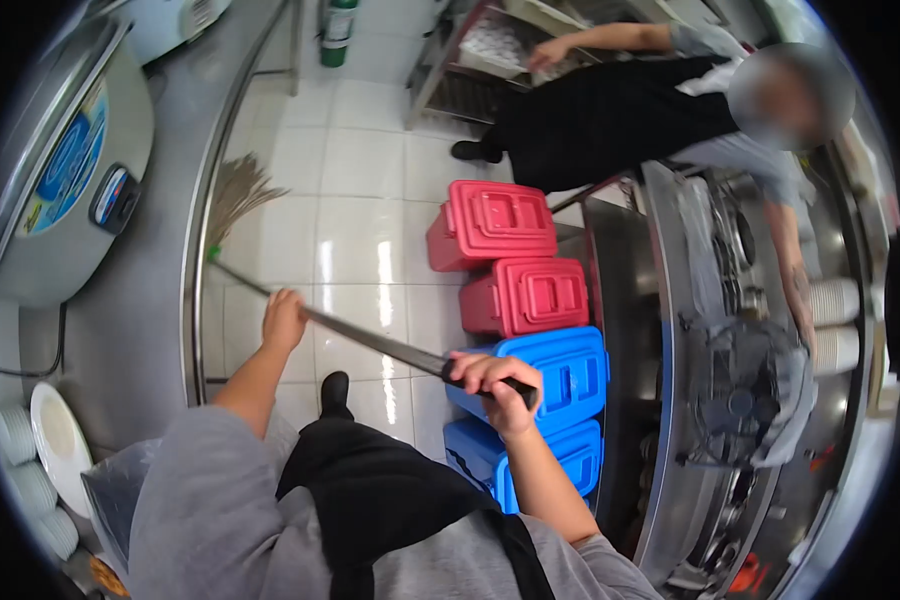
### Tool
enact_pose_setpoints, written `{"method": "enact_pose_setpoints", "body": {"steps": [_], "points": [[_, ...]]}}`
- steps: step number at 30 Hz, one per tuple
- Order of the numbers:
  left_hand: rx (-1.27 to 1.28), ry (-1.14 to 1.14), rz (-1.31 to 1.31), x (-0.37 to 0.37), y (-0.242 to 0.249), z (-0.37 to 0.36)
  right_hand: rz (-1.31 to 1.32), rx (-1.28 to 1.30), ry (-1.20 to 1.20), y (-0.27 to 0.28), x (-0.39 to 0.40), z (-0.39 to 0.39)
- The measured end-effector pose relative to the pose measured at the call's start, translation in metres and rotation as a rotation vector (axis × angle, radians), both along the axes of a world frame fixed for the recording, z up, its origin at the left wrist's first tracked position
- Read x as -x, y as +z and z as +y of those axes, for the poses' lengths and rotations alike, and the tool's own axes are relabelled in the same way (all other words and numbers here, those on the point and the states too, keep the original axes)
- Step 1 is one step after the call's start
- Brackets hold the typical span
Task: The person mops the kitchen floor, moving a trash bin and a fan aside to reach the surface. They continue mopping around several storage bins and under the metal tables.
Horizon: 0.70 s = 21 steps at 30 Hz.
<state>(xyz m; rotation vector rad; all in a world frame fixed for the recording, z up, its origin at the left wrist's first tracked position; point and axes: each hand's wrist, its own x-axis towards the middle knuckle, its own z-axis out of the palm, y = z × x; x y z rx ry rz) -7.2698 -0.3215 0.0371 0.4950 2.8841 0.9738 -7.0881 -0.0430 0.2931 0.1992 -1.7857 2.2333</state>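
Observation:
A broom [380, 343] slants across the view in front of my body, its bristle head low at the left. The brown bristles [238, 197] spread over the tiles beside the metal counter's edge and are partly hidden by it. My left hand [285, 320] is closed round the lower part of the handle. Higher up, close to the handle's black end, my right hand [497, 384] wraps its fingers round it. Below my right hand, in the view, are blue lidded bins.
Red bins [493, 223] and blue bins [560, 375] line the right side of the white tiled floor [360, 230]. A steel counter [155, 330] with a large cooker [80, 190] runs along the left. Another person [610, 115] in a black apron stands at the upper right, near a fan [740, 400].

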Motion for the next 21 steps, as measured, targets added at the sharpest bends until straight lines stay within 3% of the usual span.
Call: {"method": "enact_pose_setpoints", "body": {"steps": [6, 8, 9, 15, 17, 19, 21], "points": [[-0.003, -0.015, 0.040, -0.111, 0.012, -0.010, 0.015, 0.034, 0.217, 0.052, -0.064, 0.004], [-0.183, -0.089, 0.109, -0.147, 0.012, -0.013, 0.070, -0.007, 0.280, 0.073, -0.096, 0.010], [-0.156, -0.148, 0.065, -0.163, 0.015, -0.011, 0.106, -0.012, 0.292, 0.087, -0.113, 0.011], [-0.354, -0.264, -0.038, -0.285, 0.077, 0.069, 0.108, -0.122, 0.271, 0.176, -0.241, 0.024], [-0.405, -0.391, -0.080, -0.320, 0.096, 0.091, 0.131, -0.188, 0.333, 0.210, -0.277, 0.030], [-0.440, -0.590, -0.151, -0.351, 0.110, 0.113, 0.148, -0.252, 0.264, 0.238, -0.315, 0.036], [-0.566, -0.860, -0.240, -0.375, 0.115, 0.143, 0.157, -0.286, 0.361, 0.265, -0.346, 0.043]]}}
